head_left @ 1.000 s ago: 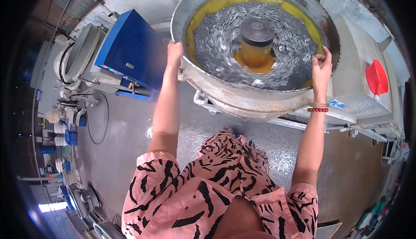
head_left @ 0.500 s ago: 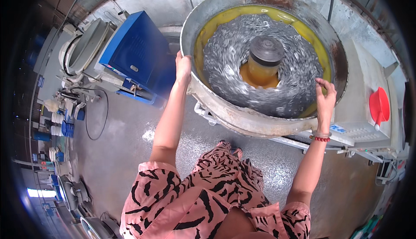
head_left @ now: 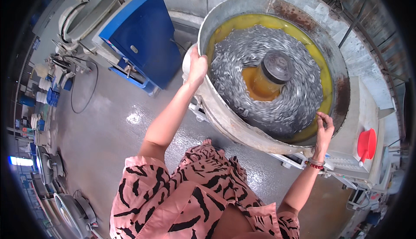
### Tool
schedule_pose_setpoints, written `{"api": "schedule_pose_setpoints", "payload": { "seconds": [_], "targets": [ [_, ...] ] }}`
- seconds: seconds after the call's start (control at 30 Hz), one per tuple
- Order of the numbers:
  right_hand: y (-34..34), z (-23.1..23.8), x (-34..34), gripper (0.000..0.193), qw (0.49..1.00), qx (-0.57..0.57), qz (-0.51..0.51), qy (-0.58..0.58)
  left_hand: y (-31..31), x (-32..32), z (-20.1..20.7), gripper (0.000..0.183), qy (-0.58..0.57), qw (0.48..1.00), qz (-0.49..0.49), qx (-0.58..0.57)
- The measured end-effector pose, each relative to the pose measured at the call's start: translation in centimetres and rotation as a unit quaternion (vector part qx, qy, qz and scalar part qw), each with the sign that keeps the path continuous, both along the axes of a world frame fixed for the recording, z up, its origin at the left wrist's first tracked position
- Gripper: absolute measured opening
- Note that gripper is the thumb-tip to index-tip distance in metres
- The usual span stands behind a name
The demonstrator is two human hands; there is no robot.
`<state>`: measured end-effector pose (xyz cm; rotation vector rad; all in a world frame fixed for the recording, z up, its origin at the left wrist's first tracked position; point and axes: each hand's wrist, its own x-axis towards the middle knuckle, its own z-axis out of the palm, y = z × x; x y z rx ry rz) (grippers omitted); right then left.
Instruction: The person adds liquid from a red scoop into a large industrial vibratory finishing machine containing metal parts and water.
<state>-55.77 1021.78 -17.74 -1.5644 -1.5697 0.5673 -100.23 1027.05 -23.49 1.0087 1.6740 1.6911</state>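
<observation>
A large round vibratory tub (head_left: pixel 277 146) with a pale metal wall and yellow lining is in front of me. Small silvery metal pieces (head_left: pixel 236 44) form a ring in it, streaked by motion, around a dark-capped central post (head_left: pixel 278 66). My left hand (head_left: pixel 198 67) grips the tub's left rim, its fingers partly hidden by the wall. Over the near right rim, my right hand (head_left: pixel 324 130) is bent inward above the lining, beside the pieces. Its thumb and fingertips are drawn together; whatever they hold, if anything, is too small to make out.
A blue cabinet (head_left: pixel 141 39) stands left of the tub. Right of it, a red scoop (head_left: pixel 366 145) lies on a pale machine housing (head_left: pixel 353 130). More round machines (head_left: pixel 71 215) line the far left. The grey floor (head_left: pixel 104 143) looks wet, with a dark cable on it.
My view has shifted, so the tub sits farther right and lower. My right thumb and fingers, apart earlier, have closed together. The left hand stays on the rim, while the metal pieces keep swirling.
</observation>
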Motion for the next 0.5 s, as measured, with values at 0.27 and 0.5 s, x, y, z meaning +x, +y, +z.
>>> {"api": "schedule_pose_setpoints", "payload": {
  "seconds": [0.27,0.5],
  "targets": [
    [0.9,-1.1,0.5,0.018,0.998,-0.043,0.024,0.036,0.0,-0.8,-0.1,0.052,0.042,0.999,0.009,0.011],
    [0.7,-0.3,-0.1,0.021,0.996,-0.094,0.006,0.005,-0.2,-0.3,1.4,0.059,0.108,0.994,0.002,-0.027]
  ]
}}
